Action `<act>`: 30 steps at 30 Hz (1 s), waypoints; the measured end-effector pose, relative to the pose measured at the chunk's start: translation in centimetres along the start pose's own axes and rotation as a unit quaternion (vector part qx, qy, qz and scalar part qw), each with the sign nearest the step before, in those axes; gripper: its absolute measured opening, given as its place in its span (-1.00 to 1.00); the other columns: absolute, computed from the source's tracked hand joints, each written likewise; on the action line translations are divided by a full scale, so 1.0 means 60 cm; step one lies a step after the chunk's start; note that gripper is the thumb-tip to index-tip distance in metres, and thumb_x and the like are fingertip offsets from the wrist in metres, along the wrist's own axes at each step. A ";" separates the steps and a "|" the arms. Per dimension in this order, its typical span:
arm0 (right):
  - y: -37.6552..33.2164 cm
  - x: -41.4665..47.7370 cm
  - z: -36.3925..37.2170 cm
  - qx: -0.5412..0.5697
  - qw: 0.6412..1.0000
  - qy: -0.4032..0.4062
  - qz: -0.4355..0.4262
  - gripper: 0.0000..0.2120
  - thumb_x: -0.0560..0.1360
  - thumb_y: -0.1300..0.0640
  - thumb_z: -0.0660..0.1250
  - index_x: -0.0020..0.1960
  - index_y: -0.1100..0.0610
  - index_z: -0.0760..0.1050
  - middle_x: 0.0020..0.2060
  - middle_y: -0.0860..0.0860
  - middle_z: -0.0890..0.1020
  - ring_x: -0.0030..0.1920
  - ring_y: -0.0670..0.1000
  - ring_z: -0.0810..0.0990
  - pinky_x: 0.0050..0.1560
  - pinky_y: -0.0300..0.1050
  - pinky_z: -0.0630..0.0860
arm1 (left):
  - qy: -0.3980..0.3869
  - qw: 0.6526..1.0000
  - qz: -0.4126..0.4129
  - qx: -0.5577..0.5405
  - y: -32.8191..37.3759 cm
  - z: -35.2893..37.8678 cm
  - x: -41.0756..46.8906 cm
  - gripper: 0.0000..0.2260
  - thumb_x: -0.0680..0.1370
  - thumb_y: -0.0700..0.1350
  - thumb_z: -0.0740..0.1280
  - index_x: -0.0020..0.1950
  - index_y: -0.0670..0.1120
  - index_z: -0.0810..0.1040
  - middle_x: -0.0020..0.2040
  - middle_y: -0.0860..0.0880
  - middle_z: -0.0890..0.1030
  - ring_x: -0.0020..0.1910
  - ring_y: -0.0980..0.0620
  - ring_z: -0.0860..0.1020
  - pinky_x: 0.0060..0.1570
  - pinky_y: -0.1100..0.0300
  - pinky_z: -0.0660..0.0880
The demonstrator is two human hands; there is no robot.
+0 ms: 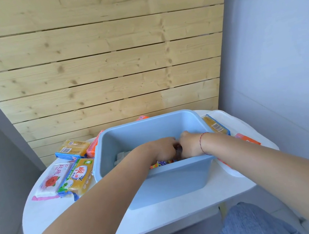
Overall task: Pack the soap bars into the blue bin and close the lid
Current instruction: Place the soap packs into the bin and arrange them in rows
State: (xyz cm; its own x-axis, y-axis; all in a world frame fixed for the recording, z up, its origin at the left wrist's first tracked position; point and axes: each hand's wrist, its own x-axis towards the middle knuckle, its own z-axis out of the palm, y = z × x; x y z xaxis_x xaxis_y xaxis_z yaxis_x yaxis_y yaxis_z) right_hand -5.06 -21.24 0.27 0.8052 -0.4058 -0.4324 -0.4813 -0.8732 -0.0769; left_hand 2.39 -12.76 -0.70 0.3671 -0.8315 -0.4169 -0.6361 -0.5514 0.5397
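The bin (158,179) is set near the middle of the round table (64,214), open at the top. Both hands are sunk inside it, left hand (164,149) and right hand (190,145) side by side, touching, over a wrapped bar (162,163) at the near wall. To the left of the bin, a cluster of soap bars (74,173) is laid out on the table. More bars (215,125) are wedged just beside the right wall, and another bar (141,117) is glimpsed behind the bin. A plank wall (102,64) is seen beyond the table.

Both forearms are bare, without sleeves. A thin red string bracelet (201,143) circles the right wrist. Blue denim (250,224) covers one leg.
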 end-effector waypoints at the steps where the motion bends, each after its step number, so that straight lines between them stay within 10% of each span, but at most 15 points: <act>1: 0.005 0.002 0.001 0.015 1.000 -0.004 -0.020 -0.61 0.53 0.09 0.25 0.31 0.22 0.43 0.17 0.18 0.50 0.25 0.17 0.48 0.24 0.00 0.41 | -0.015 0.999 0.001 0.030 -0.001 -0.002 -0.002 -0.63 0.50 -0.31 0.18 0.30 -0.16 0.46 0.29 -0.13 0.51 0.22 -0.13 0.48 0.17 0.04 0.42; 8: 0.000 0.013 0.001 -0.036 0.993 -0.106 -0.032 -0.60 0.58 0.00 0.11 0.27 0.21 0.46 0.09 0.13 0.55 -0.05 0.07 0.44 0.09 -0.07 0.44 | -0.068 0.990 -0.003 0.127 0.000 -0.005 -0.002 -0.66 0.51 -0.27 0.15 0.25 -0.15 0.49 0.20 -0.16 0.56 -0.07 -0.05 0.43 -0.17 0.19 0.35; 17: 0.021 -0.027 -0.035 0.162 0.985 -0.046 -0.047 -0.34 0.51 -0.31 0.04 0.38 0.15 0.39 0.36 0.10 0.46 0.36 0.13 0.42 0.39 0.05 0.33 | 0.011 1.000 -0.025 0.012 -0.033 -0.053 -0.049 -0.65 0.56 -0.20 0.23 0.35 -0.13 0.46 0.32 -0.10 0.52 0.29 -0.07 0.46 0.22 0.16 0.33; 23: 0.190 -0.097 -0.060 0.475 0.846 0.177 -0.166 -0.70 0.49 0.01 0.34 0.23 -0.08 0.47 0.24 -0.01 0.57 0.22 -0.15 0.56 0.16 -0.28 0.54 | 0.227 0.973 0.008 -0.047 -0.097 -0.078 -0.108 -0.70 0.55 -0.13 0.28 0.28 0.06 0.51 0.25 0.10 0.54 0.15 0.15 0.49 0.06 0.33 0.36; 26: 0.270 -0.088 0.008 0.338 0.921 0.180 -0.068 -0.32 0.37 0.02 0.48 0.42 -0.05 0.28 0.41 -0.04 0.36 0.42 -0.08 0.32 0.35 -0.20 0.33 | 0.302 0.953 -0.008 -0.009 -0.112 -0.057 -0.121 -0.70 0.54 -0.09 0.28 0.27 0.12 0.49 0.24 0.12 0.52 0.07 0.00 0.55 -0.20 0.45 0.38; 30: 0.303 -0.041 0.100 0.049 0.996 0.049 -0.056 -0.03 0.24 -0.03 0.52 0.51 -0.12 0.06 0.50 -0.06 0.15 0.50 0.04 0.07 0.48 -0.01 0.11 | 0.347 0.937 -0.004 0.041 -0.114 -0.032 -0.119 -0.68 0.52 -0.11 0.33 0.27 0.06 0.51 0.18 0.03 0.55 0.02 0.05 0.45 -0.03 0.26 0.27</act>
State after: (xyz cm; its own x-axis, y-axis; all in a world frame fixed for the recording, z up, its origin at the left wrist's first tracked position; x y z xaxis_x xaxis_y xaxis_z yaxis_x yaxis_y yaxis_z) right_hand -17.84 -34.50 -5.44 0.8839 -0.3351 -0.3262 -0.4133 -0.8862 -0.2095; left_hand 5.43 -3.21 0.00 0.7073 -0.6860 0.1709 -0.6709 -0.5752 0.4680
